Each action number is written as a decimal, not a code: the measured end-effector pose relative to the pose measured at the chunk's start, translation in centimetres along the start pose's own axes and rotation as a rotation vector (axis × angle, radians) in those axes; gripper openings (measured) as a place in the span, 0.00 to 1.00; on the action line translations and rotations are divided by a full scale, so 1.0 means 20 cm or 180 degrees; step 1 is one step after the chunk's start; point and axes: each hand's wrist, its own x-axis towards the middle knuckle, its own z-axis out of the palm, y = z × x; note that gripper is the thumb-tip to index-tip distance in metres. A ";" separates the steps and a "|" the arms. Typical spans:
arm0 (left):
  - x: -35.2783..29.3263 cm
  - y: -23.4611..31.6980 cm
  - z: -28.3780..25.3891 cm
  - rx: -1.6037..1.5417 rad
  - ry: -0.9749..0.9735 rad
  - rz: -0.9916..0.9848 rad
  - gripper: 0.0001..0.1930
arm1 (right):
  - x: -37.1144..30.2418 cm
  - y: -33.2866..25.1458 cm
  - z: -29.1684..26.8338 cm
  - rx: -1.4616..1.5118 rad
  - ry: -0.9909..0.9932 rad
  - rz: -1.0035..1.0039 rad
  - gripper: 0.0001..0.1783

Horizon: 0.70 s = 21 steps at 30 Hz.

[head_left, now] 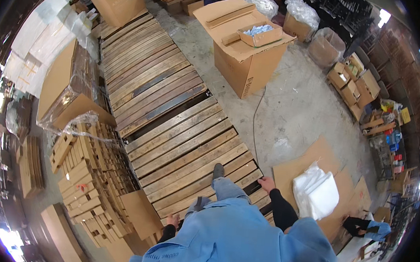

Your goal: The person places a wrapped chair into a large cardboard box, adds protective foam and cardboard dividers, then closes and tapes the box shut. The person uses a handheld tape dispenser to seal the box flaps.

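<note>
My right hand (266,184) hangs beside the edge of the wooden pallet platform (189,146), its fingers curled in and nothing visible in them. Partly covered by my blue jacket (237,230), my left hand (173,220) is low at my left side; its fingers are too small and hidden to read. A dark shoe (218,171) of mine is stepping on the slats. Nearest to my left hand leans a brown cardboard sheet (141,214), against stacked wooden pieces (89,181). Folded white sheeting (316,191) lies on flat cardboard to my right.
A tall cardboard box (243,72) with a small open carton (260,34) on top stands ahead right. Left of the platform is a plastic-wrapped box (71,92). A dark cable (255,119) crosses the floor. Another person (366,228) is at the far right.
</note>
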 end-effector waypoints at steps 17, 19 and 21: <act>0.97 2.39 0.33 0.0653 -0.0105 0.0456 0.43 | 1.29 -1.65 -0.90 0.1271 0.0400 0.0053 0.36; 1.10 2.75 0.42 0.0882 0.0123 0.0960 0.32 | 1.42 -1.59 -0.97 0.1473 0.0570 0.0352 0.35; 1.30 3.07 0.35 0.0845 0.0056 0.1217 0.40 | 1.51 -1.64 -1.04 0.1648 0.0717 0.0529 0.33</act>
